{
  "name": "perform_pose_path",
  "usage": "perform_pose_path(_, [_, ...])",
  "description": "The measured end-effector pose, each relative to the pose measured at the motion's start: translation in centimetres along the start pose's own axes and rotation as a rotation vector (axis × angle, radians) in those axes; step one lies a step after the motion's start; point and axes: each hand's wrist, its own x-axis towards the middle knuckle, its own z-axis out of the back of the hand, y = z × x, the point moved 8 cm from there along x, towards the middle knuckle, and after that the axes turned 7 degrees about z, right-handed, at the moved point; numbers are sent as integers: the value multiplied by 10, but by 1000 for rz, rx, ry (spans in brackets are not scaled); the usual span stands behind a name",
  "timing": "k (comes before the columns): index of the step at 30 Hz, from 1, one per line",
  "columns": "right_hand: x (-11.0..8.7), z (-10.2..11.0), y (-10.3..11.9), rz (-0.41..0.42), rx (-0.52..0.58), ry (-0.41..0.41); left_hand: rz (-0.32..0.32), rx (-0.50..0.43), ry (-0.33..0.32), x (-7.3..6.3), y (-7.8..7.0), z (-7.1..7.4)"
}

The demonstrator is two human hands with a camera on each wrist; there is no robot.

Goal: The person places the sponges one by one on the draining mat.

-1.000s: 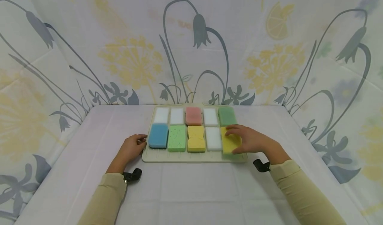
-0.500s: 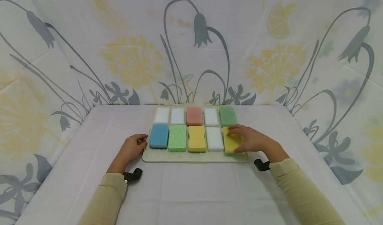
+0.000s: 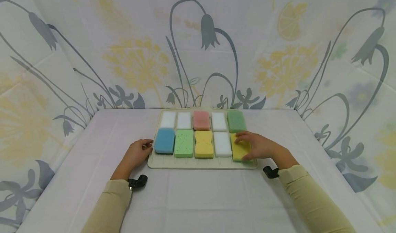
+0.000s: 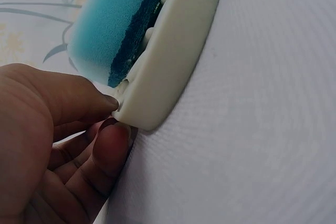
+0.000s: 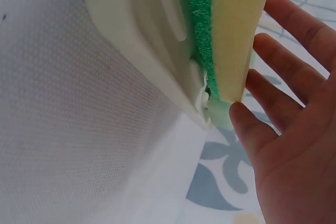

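Observation:
A yellow sponge with a green scouring layer lies at the right end of the front row on a cream ridged tray. My right hand touches it with spread, mostly straight fingers; the right wrist view has the fingertips against its yellow upper side. At the tray's left edge, my left hand pinches the rim between thumb and fingers, close to a blue sponge with a dark blue scouring layer. Between the two end sponges sit a speckled green sponge, a notched yellow sponge and a white sponge.
Behind them, the back row has white sponges, a pink sponge and a green sponge. A white cloth covers the table, and a flower-printed curtain rises behind the tray.
The yellow sponge has shifted right, away from the white sponge beside it, then slightly nearer, under my right hand. My left hand stays at the tray's edge.

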Motion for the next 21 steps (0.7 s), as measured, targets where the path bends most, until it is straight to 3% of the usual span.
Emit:
perform_pose_path(9, [-3,-3,0,-44,-9,25,-17,4,4,2,-3,0])
perform_pose_path(16, [-6,-2,6,8,-35,10,-14,3,58,4,-3,0])
perform_pose_path(21, [-9,11,14,34,-60,-41,-11,2,95,2,-5,7])
